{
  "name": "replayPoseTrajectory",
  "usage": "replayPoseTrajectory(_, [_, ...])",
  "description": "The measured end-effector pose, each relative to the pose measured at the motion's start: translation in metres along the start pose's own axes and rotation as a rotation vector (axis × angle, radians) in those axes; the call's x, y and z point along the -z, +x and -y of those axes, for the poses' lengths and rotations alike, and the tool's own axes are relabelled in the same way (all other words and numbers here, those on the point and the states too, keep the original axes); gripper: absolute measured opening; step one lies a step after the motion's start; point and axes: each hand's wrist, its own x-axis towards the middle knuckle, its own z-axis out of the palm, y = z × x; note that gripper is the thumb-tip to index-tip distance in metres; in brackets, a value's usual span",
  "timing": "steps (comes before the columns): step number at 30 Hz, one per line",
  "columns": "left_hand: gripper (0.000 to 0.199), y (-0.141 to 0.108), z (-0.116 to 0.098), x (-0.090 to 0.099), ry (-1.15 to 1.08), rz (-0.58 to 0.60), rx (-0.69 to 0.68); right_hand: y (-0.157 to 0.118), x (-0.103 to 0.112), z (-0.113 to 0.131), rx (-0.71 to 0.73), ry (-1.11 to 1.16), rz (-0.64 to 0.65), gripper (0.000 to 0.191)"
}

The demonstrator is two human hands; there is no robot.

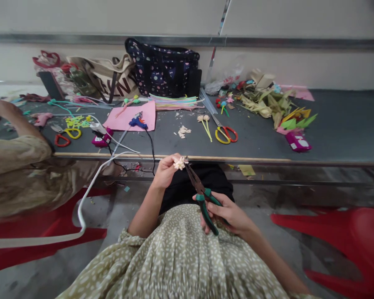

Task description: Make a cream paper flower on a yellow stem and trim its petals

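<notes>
I'm in what looks like a shared craft workspace: a long dark worktable (339, 120) strewn with scissors (226, 133), a glue gun (138, 120), pipe cleaners (174, 102) and paper scraps, red plastic chairs (343, 236), another person beside me

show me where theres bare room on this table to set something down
The widest bare patch is the right end of the table, past the purple packet and green leaves. A smaller one lies between that packet and the nearer scissors. It's crowded on the left around the pink sheet, and behind, by the husks.
</notes>
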Motion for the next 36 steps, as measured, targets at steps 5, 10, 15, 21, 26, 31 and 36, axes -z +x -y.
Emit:
replayPoseTrajectory(5, [0.025, -0.001, -0.002, 0.007, 0.082, 0.000, -0.025, -0.001, 0.000, 0.000, 0.019, -0.108, -0.021, 0.052])
replayPoseTrajectory(10, [0.021, -0.001, -0.007, 0.012, 0.172, 0.014, -0.052, -0.002, -0.003, 0.004, 0.017, -0.235, -0.064, 0.050])
replayPoseTrajectory(15, [0.015, -0.001, -0.015, 0.014, 0.206, 0.057, -0.087, -0.002, -0.006, 0.005, 0.037, -0.318, -0.129, 0.042])
replayPoseTrajectory(21, [0.014, -0.002, -0.022, 0.015, 0.313, 0.072, -0.084, -0.002, -0.009, 0.005, 0.033, -0.383, -0.209, 0.041])
replayPoseTrajectory(26, [0.016, 0.000, -0.014, 0.016, 0.251, 0.058, -0.063, -0.003, -0.012, 0.009, 0.024, -0.297, -0.194, 0.042])
replayPoseTrajectory(31, [0.023, 0.000, -0.004, 0.015, 0.134, 0.005, -0.007, -0.005, -0.009, 0.009, 0.018, -0.220, -0.114, 0.046])
replayPoseTrajectory(36, [0.024, 0.000, -0.002, 0.010, 0.042, -0.002, 0.028, -0.005, -0.005, 0.005, 0.013, -0.177, -0.100, 0.048])
